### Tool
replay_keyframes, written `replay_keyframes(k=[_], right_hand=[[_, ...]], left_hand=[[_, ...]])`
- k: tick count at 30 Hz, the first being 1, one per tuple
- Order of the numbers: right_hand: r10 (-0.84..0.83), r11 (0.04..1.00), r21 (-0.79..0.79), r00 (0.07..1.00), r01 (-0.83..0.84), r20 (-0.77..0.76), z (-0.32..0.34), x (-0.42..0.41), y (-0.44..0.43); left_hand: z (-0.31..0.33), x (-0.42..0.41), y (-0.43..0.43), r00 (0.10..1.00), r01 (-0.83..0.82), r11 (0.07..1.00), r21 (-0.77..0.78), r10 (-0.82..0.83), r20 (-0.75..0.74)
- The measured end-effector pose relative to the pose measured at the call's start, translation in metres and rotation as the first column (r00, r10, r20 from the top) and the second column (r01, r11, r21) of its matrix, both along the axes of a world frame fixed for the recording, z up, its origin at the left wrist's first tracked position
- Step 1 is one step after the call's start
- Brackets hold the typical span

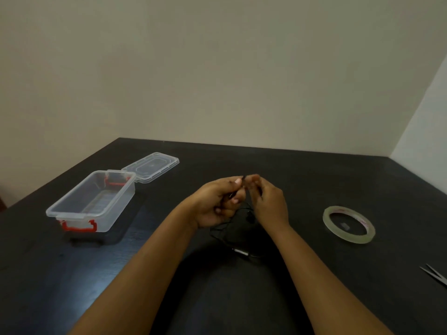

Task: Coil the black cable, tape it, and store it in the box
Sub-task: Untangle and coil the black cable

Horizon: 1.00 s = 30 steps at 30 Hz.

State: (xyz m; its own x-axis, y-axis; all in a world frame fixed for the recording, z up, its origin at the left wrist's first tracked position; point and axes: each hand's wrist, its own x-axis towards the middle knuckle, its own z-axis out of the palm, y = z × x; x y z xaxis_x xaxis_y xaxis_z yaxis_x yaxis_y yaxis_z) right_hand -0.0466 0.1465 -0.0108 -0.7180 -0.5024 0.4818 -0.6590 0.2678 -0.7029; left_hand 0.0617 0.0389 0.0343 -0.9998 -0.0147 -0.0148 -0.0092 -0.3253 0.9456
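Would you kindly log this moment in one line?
coiling | left hand, right hand pinch black cable | box open | tape on table

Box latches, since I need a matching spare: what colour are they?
Red latches on the clear box, seen best in the head view.

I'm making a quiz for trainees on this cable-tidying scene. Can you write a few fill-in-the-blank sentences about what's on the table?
1. The left hand and the right hand both hold the black ___.
2. The clear box has latches coloured ___.
3. The tape roll lies on the table to the ___ of the hands.
4. The lid is ___ the box, lying on the table next to it.

Missing words: cable; red; right; off.
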Motion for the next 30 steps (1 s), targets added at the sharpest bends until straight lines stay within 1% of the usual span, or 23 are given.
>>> replay_keyframes(k=[2, 4, 5, 8, 10, 11, 13, 14, 16, 17, 18, 20, 21, 22, 23, 25, 27, 29, 30], right_hand=[[0.086, 0.995, 0.051, 0.995, -0.089, 0.049, -0.002, 0.006, -0.005], [0.172, 0.977, 0.117, 0.983, -0.179, 0.071, -0.002, 0.015, -0.009], [0.206, 0.966, 0.145, 0.975, -0.216, 0.079, -0.001, 0.019, -0.012], [0.263, 0.935, 0.219, 0.960, -0.278, 0.094, 0.002, 0.029, -0.018], [0.277, 0.927, 0.241, 0.958, -0.286, 0.072, 0.002, 0.028, -0.017], [0.283, 0.923, 0.255, 0.958, -0.287, 0.056, 0.001, 0.025, -0.016], [0.288, 0.917, 0.287, 0.958, -0.276, 0.001, 0.002, 0.020, -0.011], [0.286, 0.917, 0.302, 0.957, -0.261, -0.040, 0.002, 0.018, -0.009], [0.272, 0.930, 0.296, 0.950, -0.218, -0.155, 0.006, 0.016, -0.005], [0.255, 0.945, 0.264, 0.942, -0.194, -0.219, 0.007, 0.015, -0.004], [0.227, 0.962, 0.210, 0.935, -0.173, -0.271, 0.008, 0.014, -0.004], [0.156, 0.987, 0.087, 0.931, -0.135, -0.331, 0.008, 0.010, -0.002], [0.118, 0.993, 0.049, 0.928, -0.108, -0.352, 0.008, 0.007, -0.001], [0.077, 0.997, 0.023, 0.925, -0.074, -0.372, 0.008, 0.005, 0.001], [0.034, 0.999, 0.003, 0.924, -0.036, -0.380, 0.008, 0.002, 0.003], [-0.031, 0.999, -0.046, 0.928, 0.015, -0.371, 0.011, -0.001, 0.006], [-0.073, 0.994, -0.097, 0.932, 0.040, -0.355, 0.012, -0.001, 0.008], [-0.101, 0.989, -0.137, 0.945, 0.060, -0.312, 0.012, -0.003, 0.008], [-0.104, 0.985, -0.164, 0.956, 0.060, -0.274, 0.011, -0.005, 0.008]], left_hand=[[-0.001, -0.004, 0.001, 0.988, -0.134, 0.982, 0.132, 0.143, -0.064], [-0.001, -0.007, 0.001, 0.949, -0.265, 0.931, 0.252, 0.298, -0.101], [-0.001, -0.007, 0.001, 0.926, -0.319, 0.904, 0.284, 0.361, -0.109], [-0.002, -0.007, -0.002, 0.874, -0.417, 0.858, 0.301, 0.469, -0.126], [-0.003, -0.007, -0.005, 0.856, -0.454, 0.851, 0.263, 0.499, -0.137], [-0.004, -0.008, -0.006, 0.841, -0.485, 0.850, 0.208, 0.518, -0.156], [-0.008, -0.010, -0.010, 0.795, -0.570, 0.820, 0.043, 0.565, -0.222], [-0.010, -0.010, -0.013, 0.766, -0.618, 0.784, -0.053, 0.586, -0.264], [-0.016, -0.010, -0.021, 0.724, -0.686, 0.679, -0.263, 0.599, -0.342], [-0.017, -0.010, -0.023, 0.729, -0.685, 0.629, -0.368, 0.579, -0.365], [-0.017, -0.009, -0.024, 0.757, -0.652, 0.599, -0.465, 0.545, -0.360], [-0.016, -0.008, -0.018, 0.853, -0.509, 0.573, -0.642, 0.437, -0.286], [-0.014, -0.007, -0.013, 0.891, -0.435, 0.558, -0.707, 0.380, -0.248], [-0.012, -0.007, -0.008, 0.912, -0.391, 0.559, -0.731, 0.341, -0.227], [-0.010, -0.007, -0.004, 0.921, -0.375, 0.587, -0.717, 0.320, -0.220], [-0.006, -0.005, -0.001, 0.937, -0.342, 0.676, -0.653, 0.299, -0.181], [-0.004, -0.004, -0.003, 0.962, -0.262, 0.758, -0.597, 0.257, -0.095], [-0.003, -0.003, -0.003, 0.983, -0.170, 0.849, -0.500, 0.185, -0.020], [-0.003, -0.003, -0.002, 0.991, -0.129, 0.904, -0.409, 0.135, -0.014]])
